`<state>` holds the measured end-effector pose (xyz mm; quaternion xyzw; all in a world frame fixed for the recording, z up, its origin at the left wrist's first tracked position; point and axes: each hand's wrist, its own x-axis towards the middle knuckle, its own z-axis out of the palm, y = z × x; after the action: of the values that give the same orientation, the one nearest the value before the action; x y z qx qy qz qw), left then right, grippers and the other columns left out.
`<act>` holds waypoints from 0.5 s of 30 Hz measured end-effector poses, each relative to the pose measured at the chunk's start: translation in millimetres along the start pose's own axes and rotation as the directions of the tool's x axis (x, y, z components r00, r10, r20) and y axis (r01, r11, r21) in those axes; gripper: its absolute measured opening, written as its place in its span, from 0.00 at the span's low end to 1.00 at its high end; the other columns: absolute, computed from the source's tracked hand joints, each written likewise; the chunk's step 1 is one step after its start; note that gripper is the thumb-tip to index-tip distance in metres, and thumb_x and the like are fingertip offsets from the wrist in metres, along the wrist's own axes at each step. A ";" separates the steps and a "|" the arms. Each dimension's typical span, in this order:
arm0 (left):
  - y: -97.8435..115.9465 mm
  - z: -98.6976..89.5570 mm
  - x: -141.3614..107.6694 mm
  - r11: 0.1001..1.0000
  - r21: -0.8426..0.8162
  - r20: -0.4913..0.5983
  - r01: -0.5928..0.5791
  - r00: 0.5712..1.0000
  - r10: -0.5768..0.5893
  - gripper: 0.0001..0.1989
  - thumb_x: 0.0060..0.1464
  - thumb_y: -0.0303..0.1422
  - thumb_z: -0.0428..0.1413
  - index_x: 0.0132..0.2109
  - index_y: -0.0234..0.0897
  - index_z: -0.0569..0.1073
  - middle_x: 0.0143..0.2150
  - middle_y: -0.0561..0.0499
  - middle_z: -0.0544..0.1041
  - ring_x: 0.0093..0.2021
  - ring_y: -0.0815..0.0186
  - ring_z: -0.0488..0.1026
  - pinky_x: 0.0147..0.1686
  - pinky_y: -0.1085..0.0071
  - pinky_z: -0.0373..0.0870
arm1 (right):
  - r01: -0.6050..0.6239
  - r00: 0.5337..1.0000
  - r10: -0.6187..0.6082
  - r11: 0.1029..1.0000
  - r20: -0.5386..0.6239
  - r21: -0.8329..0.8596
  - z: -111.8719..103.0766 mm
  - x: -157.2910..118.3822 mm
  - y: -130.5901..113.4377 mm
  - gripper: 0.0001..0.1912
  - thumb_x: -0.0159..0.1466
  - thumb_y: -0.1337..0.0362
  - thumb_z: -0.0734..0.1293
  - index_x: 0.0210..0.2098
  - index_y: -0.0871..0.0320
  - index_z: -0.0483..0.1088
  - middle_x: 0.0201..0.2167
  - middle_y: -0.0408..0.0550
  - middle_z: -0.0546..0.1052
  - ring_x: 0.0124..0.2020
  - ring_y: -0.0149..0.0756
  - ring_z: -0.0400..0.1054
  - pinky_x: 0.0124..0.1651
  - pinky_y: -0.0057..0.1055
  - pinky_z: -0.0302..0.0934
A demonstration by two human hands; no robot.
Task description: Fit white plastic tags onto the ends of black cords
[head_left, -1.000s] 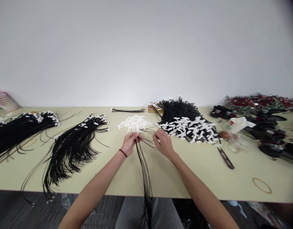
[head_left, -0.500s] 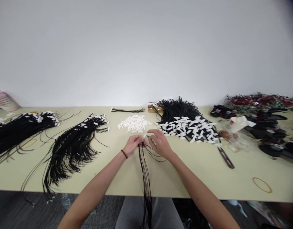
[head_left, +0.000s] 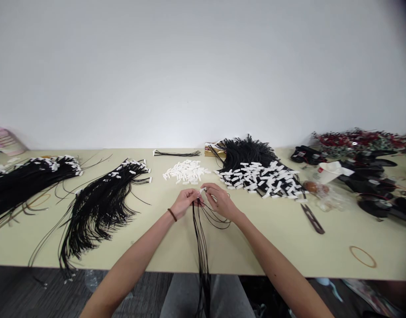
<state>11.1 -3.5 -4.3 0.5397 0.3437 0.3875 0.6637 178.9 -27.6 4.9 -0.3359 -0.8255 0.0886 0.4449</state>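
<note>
Between my hands is a small white connector (head_left: 202,191) with thin black wires (head_left: 201,247) hanging from it over the table edge to my lap. My left hand (head_left: 186,202) pinches the connector from the left. From the other side, my right hand (head_left: 221,202) has its thumb and fingertips closed at the connector and a wire; fine contact is too small to make out. Some wires loop below my right palm. Just beyond my hands lies a heap of loose white connectors (head_left: 186,171).
Wire bundles with white connectors (head_left: 103,203) lie left, another pile of connectored wires (head_left: 265,179) right. Thread snips (head_left: 312,219), a rubber band (head_left: 363,257), a plastic bag (head_left: 328,196) and a white paper cup (head_left: 328,171) sit farther right. A short wire bundle (head_left: 176,153) rests near the wall.
My right hand's fingertips have come down and closed in on the connector held by my left hand. The left hand has barely moved.
</note>
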 end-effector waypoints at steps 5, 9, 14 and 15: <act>-1.9 -0.8 2.3 0.998 -0.061 -0.092 0.029 0.995 -0.035 0.17 0.42 0.43 0.60 0.28 0.31 0.70 0.26 0.48 0.74 0.26 0.66 0.72 0.32 0.67 0.68 | -0.033 0.998 0.021 0.976 -0.057 -0.213 5.5 -1.4 3.1 0.08 0.64 0.69 0.55 0.33 0.57 0.63 0.46 0.53 0.69 0.48 0.38 0.62 0.47 0.40 0.62; -6.5 -4.3 6.3 0.990 -0.143 -0.190 0.014 0.981 -0.041 0.17 0.40 0.42 0.61 0.27 0.30 0.70 0.25 0.49 0.74 0.26 0.66 0.72 0.34 0.66 0.69 | 0.020 0.995 -0.056 0.917 -0.078 -0.399 7.0 -2.1 1.2 0.10 0.63 0.65 0.59 0.44 0.57 0.64 0.51 0.54 0.67 0.54 0.43 0.56 0.52 0.45 0.58; -9.8 -9.9 9.2 0.970 -0.240 -0.204 0.024 0.976 -0.075 0.16 0.40 0.41 0.62 0.28 0.31 0.71 0.25 0.51 0.73 0.25 0.68 0.71 0.33 0.68 0.69 | 0.184 0.983 -0.164 0.903 0.085 -0.388 6.3 -3.0 1.5 0.14 0.61 0.63 0.62 0.47 0.54 0.65 0.50 0.50 0.68 0.56 0.44 0.54 0.54 0.45 0.56; -9.4 -10.7 9.3 0.968 -0.247 -0.204 0.038 0.975 -0.090 0.16 0.40 0.40 0.62 0.28 0.31 0.71 0.25 0.51 0.73 0.25 0.69 0.71 0.33 0.69 0.69 | 0.190 0.982 -0.171 0.904 0.084 -0.383 6.5 -3.2 3.2 0.14 0.61 0.64 0.62 0.47 0.54 0.65 0.50 0.50 0.68 0.56 0.43 0.54 0.54 0.44 0.56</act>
<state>7.4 8.4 -15.8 0.3986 0.3809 0.4604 0.6957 176.5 -26.2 -2.5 -0.3374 -0.8647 -0.1104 0.3554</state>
